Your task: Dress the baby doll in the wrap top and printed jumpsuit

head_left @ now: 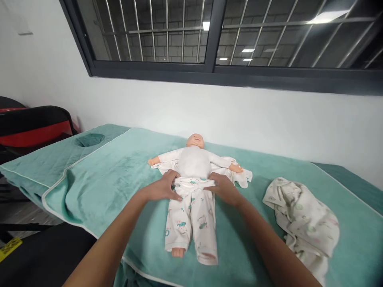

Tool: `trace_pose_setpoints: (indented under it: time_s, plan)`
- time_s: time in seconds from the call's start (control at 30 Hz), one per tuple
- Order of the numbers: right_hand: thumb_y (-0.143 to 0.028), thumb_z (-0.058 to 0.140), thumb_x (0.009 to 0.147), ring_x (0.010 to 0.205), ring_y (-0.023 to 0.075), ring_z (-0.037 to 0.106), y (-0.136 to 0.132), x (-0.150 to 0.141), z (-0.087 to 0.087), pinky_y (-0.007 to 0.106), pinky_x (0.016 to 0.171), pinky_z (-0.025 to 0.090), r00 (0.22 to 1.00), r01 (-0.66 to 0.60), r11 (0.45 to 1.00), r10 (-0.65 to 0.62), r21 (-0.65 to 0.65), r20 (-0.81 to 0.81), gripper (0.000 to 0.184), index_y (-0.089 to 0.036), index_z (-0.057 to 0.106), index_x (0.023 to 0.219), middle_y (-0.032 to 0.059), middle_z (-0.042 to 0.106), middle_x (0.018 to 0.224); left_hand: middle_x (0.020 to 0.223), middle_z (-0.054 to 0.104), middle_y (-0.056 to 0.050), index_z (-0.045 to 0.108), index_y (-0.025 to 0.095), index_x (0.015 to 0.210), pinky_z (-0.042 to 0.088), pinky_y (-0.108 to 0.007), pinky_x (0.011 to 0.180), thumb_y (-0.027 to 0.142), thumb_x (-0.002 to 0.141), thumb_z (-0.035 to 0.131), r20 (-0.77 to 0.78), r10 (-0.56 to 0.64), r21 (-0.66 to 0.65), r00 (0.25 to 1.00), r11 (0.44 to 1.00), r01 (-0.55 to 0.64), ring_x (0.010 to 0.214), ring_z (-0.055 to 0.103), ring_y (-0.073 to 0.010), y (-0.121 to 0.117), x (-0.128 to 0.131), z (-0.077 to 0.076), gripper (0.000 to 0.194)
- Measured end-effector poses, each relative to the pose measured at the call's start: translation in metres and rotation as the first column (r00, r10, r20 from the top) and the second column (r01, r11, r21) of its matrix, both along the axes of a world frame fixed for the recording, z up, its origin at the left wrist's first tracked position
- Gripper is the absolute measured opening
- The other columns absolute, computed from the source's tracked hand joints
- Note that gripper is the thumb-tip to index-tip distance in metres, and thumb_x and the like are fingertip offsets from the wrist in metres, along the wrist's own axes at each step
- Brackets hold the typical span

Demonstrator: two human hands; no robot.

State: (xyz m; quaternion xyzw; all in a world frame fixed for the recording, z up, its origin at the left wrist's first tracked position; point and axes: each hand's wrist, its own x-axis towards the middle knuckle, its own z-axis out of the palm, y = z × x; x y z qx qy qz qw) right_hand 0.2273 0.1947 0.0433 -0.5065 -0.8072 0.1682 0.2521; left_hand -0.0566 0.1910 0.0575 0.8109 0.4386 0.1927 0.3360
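A baby doll (pixel 194 161) lies on its back on a green bed cover, head toward the wall and arms spread. White printed baby pants (pixel 191 215) cover its legs; one foot (pixel 178 252) pokes out of a cuff, while the other cuff hides its foot. At the waistband's left side, my left hand (pixel 163 186) grips the fabric between thumb and fingers. My right hand (pixel 225 189) pinches the waistband on the opposite side. Beneath the doll's arms and back is a spread white garment (pixel 243 177), partly hidden by the body.
A crumpled white printed cloth (pixel 305 219) lies to the right on the green cover (pixel 119 171). The bed has a face hole (pixel 89 140) at its left end. Black and red chairs (pixel 36 127) stand at the left. A white wall and a barred window (pixel 209 71) are behind.
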Motion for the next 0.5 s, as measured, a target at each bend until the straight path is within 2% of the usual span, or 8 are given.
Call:
trace_pose_setpoints:
  time_s: [0.07,0.17,0.23,0.33,0.4,0.5]
  plan:
    - [-0.036,0.063,0.078,0.074,0.0188,0.057,0.007,-0.004,-0.004,0.027,0.068,0.036,0.995,0.099,0.993,-0.099,0.057,-0.007,0.019,-0.021,0.056,0.070,0.0000,0.063,0.074,0.106,0.049,-0.003,0.052,0.020,0.095,0.044,-0.031,0.083,0.036,0.064,0.074,0.004,0.040,0.123,0.999,0.992,-0.040,0.097,0.051,-0.0202,0.006,0.005,0.001,0.042]
    - [-0.031,0.057,0.080,0.084,0.0222,0.059,0.021,-0.010,-0.004,0.029,0.072,0.037,0.976,0.218,0.970,-0.215,0.107,-0.039,0.010,-0.021,0.059,0.078,0.0030,0.067,0.082,0.096,0.052,-0.003,0.051,0.020,0.081,0.044,-0.030,0.081,0.023,0.069,0.065,0.035,0.184,0.292,0.982,0.938,-0.186,0.092,0.053,-0.0195,0.018,0.022,-0.004,0.019]
    - [-0.032,0.053,0.083,0.090,0.0247,0.058,0.028,-0.013,-0.003,0.030,0.074,0.037,0.961,0.275,0.955,-0.271,0.110,-0.054,0.013,-0.021,0.059,0.085,0.0053,0.067,0.090,0.092,0.054,-0.004,0.050,0.020,0.080,0.042,-0.032,0.081,0.017,0.073,0.056,0.053,0.300,0.336,0.953,0.893,-0.300,0.091,0.053,-0.0211,0.022,0.034,-0.010,0.010]
    - [-0.036,0.050,0.084,0.088,0.0262,0.058,0.032,-0.014,-0.003,0.031,0.072,0.037,0.950,0.313,0.947,-0.310,0.070,-0.047,0.018,-0.022,0.058,0.091,0.0066,0.067,0.091,0.092,0.057,-0.005,0.050,0.021,0.090,0.041,-0.035,0.079,0.016,0.077,0.049,0.065,0.411,0.339,0.909,0.848,-0.407,0.092,0.054,-0.0234,0.018,0.042,-0.015,0.013]
    - [-0.036,0.051,0.084,0.085,0.0251,0.058,0.027,-0.011,-0.002,0.031,0.071,0.037,0.960,0.279,0.960,-0.278,0.017,-0.027,0.018,-0.022,0.058,0.092,0.0056,0.067,0.089,0.091,0.059,-0.003,0.051,0.022,0.096,0.041,-0.033,0.076,0.019,0.079,0.049,0.048,0.409,0.281,0.911,0.870,-0.405,0.088,0.056,-0.0226,0.012,0.038,-0.016,0.018]
    - [-0.040,0.056,0.082,0.083,0.0215,0.059,0.013,-0.002,0.002,0.028,0.072,0.040,0.993,0.118,0.989,-0.118,-0.093,0.003,0.019,-0.022,0.059,0.088,0.0026,0.067,0.090,0.098,0.061,-0.002,0.053,0.023,0.107,0.044,-0.032,0.075,0.034,0.080,0.057,0.010,0.237,0.080,0.971,0.968,-0.237,0.088,0.057,-0.0216,0.002,0.023,-0.011,0.030]
